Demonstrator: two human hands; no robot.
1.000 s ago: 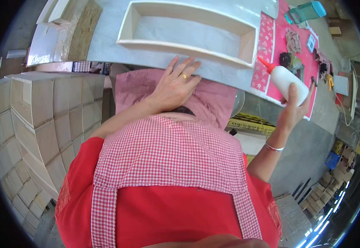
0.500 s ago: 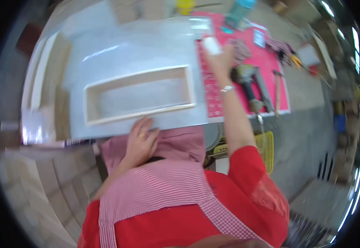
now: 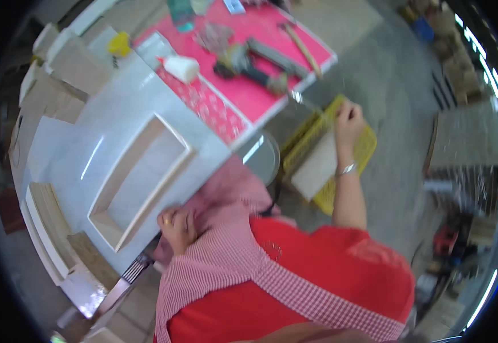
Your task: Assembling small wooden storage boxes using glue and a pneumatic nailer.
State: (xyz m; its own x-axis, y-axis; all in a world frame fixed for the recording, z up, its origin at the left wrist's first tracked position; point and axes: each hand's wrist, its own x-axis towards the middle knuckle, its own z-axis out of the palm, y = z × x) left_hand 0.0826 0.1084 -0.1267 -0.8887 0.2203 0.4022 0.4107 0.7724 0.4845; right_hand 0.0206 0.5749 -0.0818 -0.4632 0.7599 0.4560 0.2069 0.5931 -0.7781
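My left hand (image 3: 178, 228) rests at the near table edge with loosely bent fingers, slightly apart, beside the corner of a pale rectangular wooden frame (image 3: 166, 184). No thing shows in it. My right hand (image 3: 349, 121) is off the table, above a yellow plastic basket (image 3: 368, 147); its fingers are curled in, and whether they hold anything is hidden. A pale flat board (image 3: 316, 171) lies at the basket, below my right hand. The white bottle (image 3: 181, 68) with a red tip lies on its side at the edge of the pink sheet, away from both hands.
On the pink sheet (image 3: 260, 31) lie a power tool (image 3: 249, 68), a hammer (image 3: 301, 48) and a crumpled cloth (image 3: 213, 37). Pale strips (image 3: 46, 228) are stacked on the table's left side. A round glass-like disc (image 3: 256, 157) sits beside the basket. A yellow object (image 3: 119, 44) stands farther back.
My right hand has let go of the white bottle and moved right, off the table to over the basket. My left hand's fingers are more bent. The view has turned to the right.
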